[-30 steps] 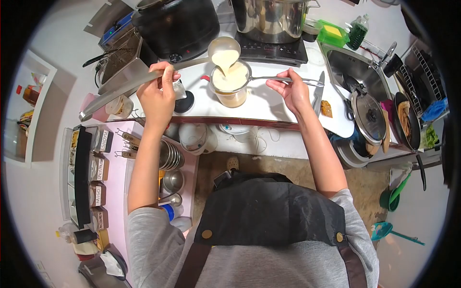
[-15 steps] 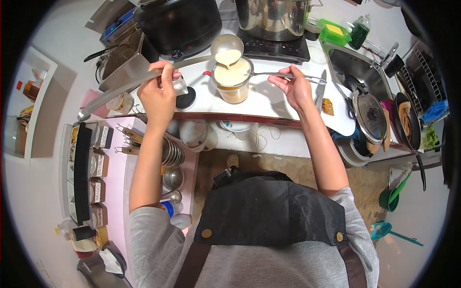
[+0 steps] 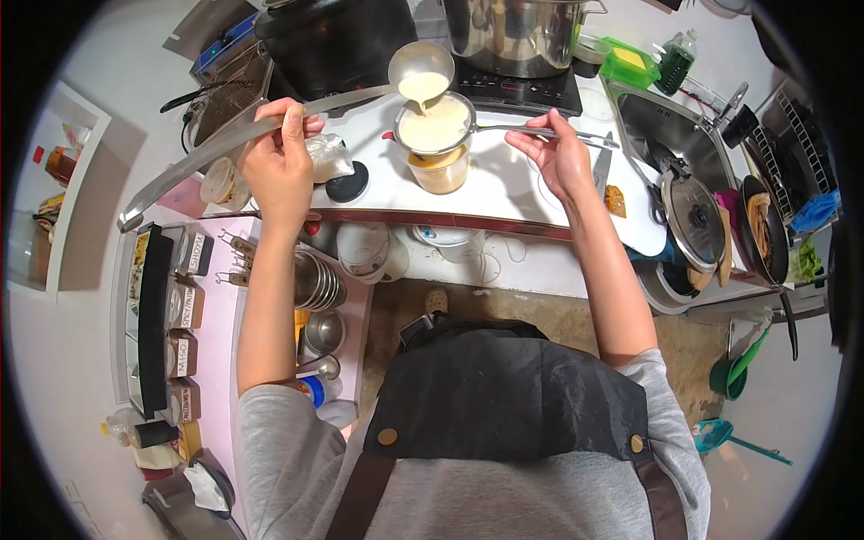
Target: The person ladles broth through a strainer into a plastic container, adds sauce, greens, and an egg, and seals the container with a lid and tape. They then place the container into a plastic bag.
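My left hand (image 3: 277, 160) is closed around the long handle of a metal ladle (image 3: 409, 59). The ladle's bowl is tipped, and a creamy pale liquid (image 3: 429, 87) runs from it into a fine-mesh strainer (image 3: 470, 135). My right hand (image 3: 556, 155) grips the strainer's thin handle. Below the strainer stands a clear plastic tub (image 3: 441, 178) with tan liquid inside. Pale liquid fills much of the strainer. Beside my left hand lie a clear plastic bag with white contents (image 3: 329, 157) and a round black lid (image 3: 347, 183).
Behind stand a black cooker (image 3: 337, 45) and a steel pot (image 3: 513, 36) on an induction hob (image 3: 513, 91). At right, a knife (image 3: 602, 169) lies by a white cutting board (image 3: 641, 216), near the sink (image 3: 661, 121). A lidded pan (image 3: 695, 216) sits at the counter's right end.
My left hand has moved left and slightly down, and the ladle's bowl has shifted a little up and left. The strainer appears raised slightly above the tub. Liquid still pours.
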Tool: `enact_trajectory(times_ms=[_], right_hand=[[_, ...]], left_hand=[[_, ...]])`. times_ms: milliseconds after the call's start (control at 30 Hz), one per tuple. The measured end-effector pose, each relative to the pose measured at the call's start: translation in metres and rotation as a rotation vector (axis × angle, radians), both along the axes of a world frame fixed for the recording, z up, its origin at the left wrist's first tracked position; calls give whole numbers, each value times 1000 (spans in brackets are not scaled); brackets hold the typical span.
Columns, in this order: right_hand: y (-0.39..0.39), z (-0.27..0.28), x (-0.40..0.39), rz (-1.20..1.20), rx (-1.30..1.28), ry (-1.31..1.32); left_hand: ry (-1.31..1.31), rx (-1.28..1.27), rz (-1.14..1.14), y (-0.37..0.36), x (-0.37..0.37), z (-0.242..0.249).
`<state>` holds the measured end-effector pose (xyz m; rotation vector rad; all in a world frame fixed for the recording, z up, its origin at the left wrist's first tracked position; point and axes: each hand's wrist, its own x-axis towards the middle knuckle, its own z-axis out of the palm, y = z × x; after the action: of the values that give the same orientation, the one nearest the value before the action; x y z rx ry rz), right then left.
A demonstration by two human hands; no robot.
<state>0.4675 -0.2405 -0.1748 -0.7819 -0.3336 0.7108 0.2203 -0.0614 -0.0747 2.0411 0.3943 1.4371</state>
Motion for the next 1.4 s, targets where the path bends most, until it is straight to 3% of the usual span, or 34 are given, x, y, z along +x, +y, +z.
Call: enact_trajectory(times_ms=[467,600,1100,1400], right_hand=[[-2,-19,3,27,-49,65],[-2,-17,2,21,-54,65],[-6,-14,5,84,-141,15],[-5,-5,0,83,-170,30]], left_hand=[[158,159,68,-13,-13,-55],[176,348,96,-21,-16,-58],[154,643,-17,-16,-31,-72],[181,676,-9,-20,-39,-71]])
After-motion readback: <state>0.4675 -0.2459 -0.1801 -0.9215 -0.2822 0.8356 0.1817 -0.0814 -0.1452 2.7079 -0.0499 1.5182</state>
